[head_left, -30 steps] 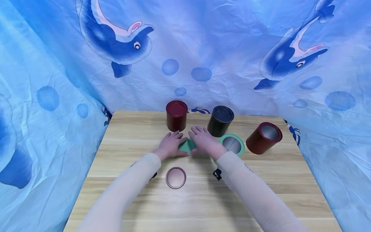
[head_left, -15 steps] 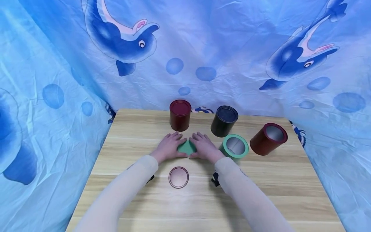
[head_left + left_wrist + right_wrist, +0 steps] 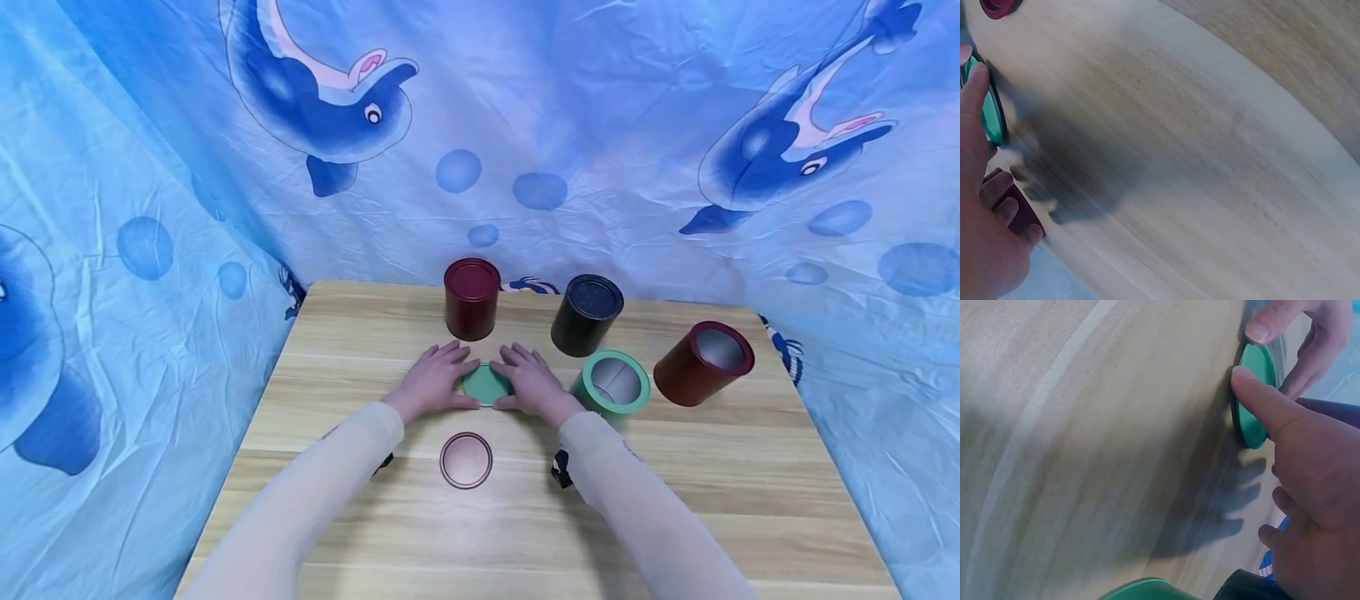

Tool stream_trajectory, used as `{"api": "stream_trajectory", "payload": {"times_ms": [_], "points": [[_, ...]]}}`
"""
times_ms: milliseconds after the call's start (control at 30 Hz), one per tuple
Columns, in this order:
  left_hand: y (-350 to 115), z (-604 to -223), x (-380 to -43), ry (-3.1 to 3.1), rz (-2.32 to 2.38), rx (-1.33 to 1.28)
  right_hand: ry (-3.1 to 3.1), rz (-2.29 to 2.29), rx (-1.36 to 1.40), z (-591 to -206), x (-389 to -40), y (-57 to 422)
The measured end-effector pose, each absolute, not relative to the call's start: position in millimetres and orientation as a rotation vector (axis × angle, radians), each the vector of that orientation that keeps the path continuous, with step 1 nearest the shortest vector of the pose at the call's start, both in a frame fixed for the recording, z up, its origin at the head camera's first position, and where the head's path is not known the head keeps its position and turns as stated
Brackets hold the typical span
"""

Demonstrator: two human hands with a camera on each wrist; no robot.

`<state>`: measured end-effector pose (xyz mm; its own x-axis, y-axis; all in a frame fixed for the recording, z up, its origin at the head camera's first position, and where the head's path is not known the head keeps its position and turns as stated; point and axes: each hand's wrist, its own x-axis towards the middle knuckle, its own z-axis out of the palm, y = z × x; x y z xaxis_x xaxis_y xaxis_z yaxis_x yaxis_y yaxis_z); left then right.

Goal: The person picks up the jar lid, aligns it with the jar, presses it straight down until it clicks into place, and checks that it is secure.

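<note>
A round green lid (image 3: 487,385) lies flat between the two hands, low over the wooden table. My left hand (image 3: 437,382) holds its left side, thumb at the near edge and fingers spread around the far edge. On the opposite side my right hand (image 3: 532,385) holds it the same way. In the right wrist view, both thumbs touch the rim of the green lid (image 3: 1252,428). Right of the hands stands the open green can (image 3: 583,392). Closer to the person, a pinkish lid with a dark red rim (image 3: 466,461) lies on the table.
Behind the hands stand a dark red can (image 3: 471,304) and a black can (image 3: 585,321), both lidded. An open dark red can (image 3: 693,367) stands at the right. A blue dolphin-print curtain (image 3: 352,208) surrounds the table (image 3: 495,542) at the back and sides.
The right hand has come down and back beside the green lid, baring the green can. The lid, tilted before, now looks flat. The whole head view has shifted slightly.
</note>
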<state>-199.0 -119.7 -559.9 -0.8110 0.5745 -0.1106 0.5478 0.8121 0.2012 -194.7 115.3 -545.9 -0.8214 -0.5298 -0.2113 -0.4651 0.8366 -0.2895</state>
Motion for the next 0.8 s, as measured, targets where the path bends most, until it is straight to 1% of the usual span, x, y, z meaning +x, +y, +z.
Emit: {"api": "stream_trajectory", "payload": {"times_ms": [367,800], "points": [[-130.0,-557.5,-195.3,2.839,0.241,0.887,2.741,-0.399,-0.817,-553.6,-194.7,111.1],[-141.9,-556.5,-196.2,2.873,0.227,0.884,2.726,-0.393,-0.788,-556.0,-200.7,117.2]]}}
